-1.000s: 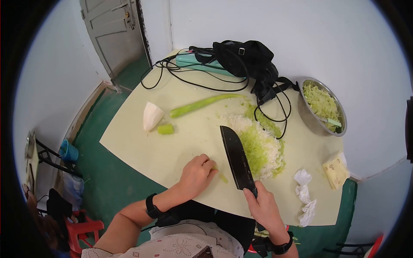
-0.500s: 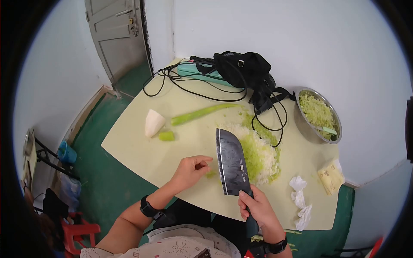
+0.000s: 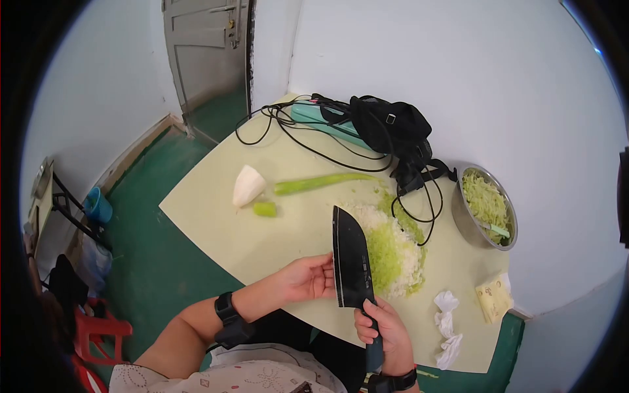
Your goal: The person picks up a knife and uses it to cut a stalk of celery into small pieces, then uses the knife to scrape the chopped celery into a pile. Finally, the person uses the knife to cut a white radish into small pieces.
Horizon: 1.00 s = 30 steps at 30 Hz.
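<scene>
My right hand [image 3: 388, 333] is wrapped round the dark handle of a broad black kitchen knife [image 3: 352, 262], its blade pointing away from me. Palm turned up, my left hand [image 3: 308, 278] is open beside the blade, its fingertips right at the cutting edge and partly hidden behind it. Just right of the knife lies a spread of finely chopped green and white vegetable [image 3: 391, 255]. Farther back are a long peeled green stalk [image 3: 324, 182], a short green piece [image 3: 265, 209] and a white wedge of vegetable [image 3: 249, 186].
A steel bowl [image 3: 460, 219] of shredded green vegetable, with a light green handle in it, stands at the right. Crumpled tissues [image 3: 447, 324] and a yellow tissue pack [image 3: 493, 300] lie nearer. A black bag [image 3: 393, 128] with looping cables and a teal case [image 3: 311, 114] occupy the back.
My left hand has turned from a pinch, palm down, to palm up and moved right against the blade. The knife has tilted more upright, and the view has shifted.
</scene>
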Tool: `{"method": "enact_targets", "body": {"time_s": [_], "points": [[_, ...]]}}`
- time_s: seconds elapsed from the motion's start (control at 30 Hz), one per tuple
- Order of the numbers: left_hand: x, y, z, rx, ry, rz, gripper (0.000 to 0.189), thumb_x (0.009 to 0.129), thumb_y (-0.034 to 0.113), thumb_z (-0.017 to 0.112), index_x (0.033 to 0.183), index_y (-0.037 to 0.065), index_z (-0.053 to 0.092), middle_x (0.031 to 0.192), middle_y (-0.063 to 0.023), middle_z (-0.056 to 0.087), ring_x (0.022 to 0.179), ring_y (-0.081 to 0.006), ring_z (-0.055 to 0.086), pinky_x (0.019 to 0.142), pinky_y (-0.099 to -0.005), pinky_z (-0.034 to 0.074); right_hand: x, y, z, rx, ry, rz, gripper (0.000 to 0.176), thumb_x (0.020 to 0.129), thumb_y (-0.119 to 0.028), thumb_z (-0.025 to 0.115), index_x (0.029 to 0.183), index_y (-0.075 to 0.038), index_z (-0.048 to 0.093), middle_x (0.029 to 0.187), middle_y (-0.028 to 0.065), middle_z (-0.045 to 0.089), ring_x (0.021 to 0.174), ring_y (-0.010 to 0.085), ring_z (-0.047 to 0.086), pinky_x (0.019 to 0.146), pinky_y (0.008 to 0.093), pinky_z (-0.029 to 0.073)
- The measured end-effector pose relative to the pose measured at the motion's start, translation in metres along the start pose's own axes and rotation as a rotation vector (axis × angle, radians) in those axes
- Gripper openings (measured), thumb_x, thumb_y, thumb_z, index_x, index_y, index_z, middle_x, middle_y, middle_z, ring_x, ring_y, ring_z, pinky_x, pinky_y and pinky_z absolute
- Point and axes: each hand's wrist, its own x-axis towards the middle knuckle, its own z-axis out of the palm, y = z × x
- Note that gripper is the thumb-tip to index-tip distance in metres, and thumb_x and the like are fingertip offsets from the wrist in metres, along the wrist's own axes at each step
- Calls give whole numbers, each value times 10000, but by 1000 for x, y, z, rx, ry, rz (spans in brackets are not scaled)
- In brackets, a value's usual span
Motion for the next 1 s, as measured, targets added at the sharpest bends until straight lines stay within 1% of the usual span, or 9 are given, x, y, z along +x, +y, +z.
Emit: {"method": "enact_targets", "body": {"time_s": [0.17,0.27,0.37,0.47,0.57,0.77,0.87,0.97,1.0], "points": [[-4,0,9,-49,22,14,357,945,331,447,1129,44,554,1088,-75,602,1008,-228,566,941,-413,432,3,5,-1,-68,38,-25,208,943,-215,495,1092,-75,460,644,16,424,420,72,372,382,219,339],[-3,-1,8,-14,111,51,347,947,332,444,1114,52,562,1069,-63,604,986,-220,566,919,-395,439,5,8,-1,-71,42,-19,208,941,-215,498,1094,-78,464,641,15,424,422,73,378,382,220,338],[-3,1,4,3,48,33,342,944,335,449,1118,64,562,1069,-54,604,989,-212,564,900,-383,442,5,9,-1,-73,41,-22,211,941,-215,499,1098,-79,462,639,15,425,421,73,377,382,219,338],[1,0,5,48,85,62,346,940,347,456,1118,70,564,1073,-46,602,1000,-196,558,887,-370,441,6,9,-2,-73,19,-25,210,941,-218,499,1094,-79,460,639,14,422,422,73,378,382,219,337],[0,2,4,52,18,61,370,939,374,455,1131,74,558,1084,-38,594,1011,-181,549,893,-357,431,5,6,-2,-46,-10,-16,175,954,-208,482,1042,-66,431,641,20,419,430,82,382,397,237,369],[1,4,21,72,147,-18,579,918,520,411,1187,24,539,1143,-94,597,1067,-233,539,932,-393,407,4,9,-3,-59,12,-11,194,947,-211,490,1070,-72,433,629,12,416,422,80,385,384,238,367],[-2,6,22,-16,11,-15,684,904,586,378,1211,-13,499,1183,-122,564,1072,-262,524,981,-404,367,0,2,9,-125,80,-27,219,942,-225,494,1111,-95,443,591,-17,397,400,61,370,347,213,316],[-5,4,30,62,-30,-8,747,900,598,363,1258,-51,450,1290,-178,497,1241,-306,422,1055,-440,300,-6,7,-4,-138,28,-77,199,935,-246,508,1020,-70,465,613,-15,422,411,58,385,356,217,332],[-3,0,36,146,-3,9,742,907,588,355,1275,-52,429,1290,-197,490,1247,-316,415,1062,-446,292,-8,7,-9,-136,16,-82,194,935,-242,505,1005,-64,472,620,-15,422,416,58,385,359,217,335]]}}
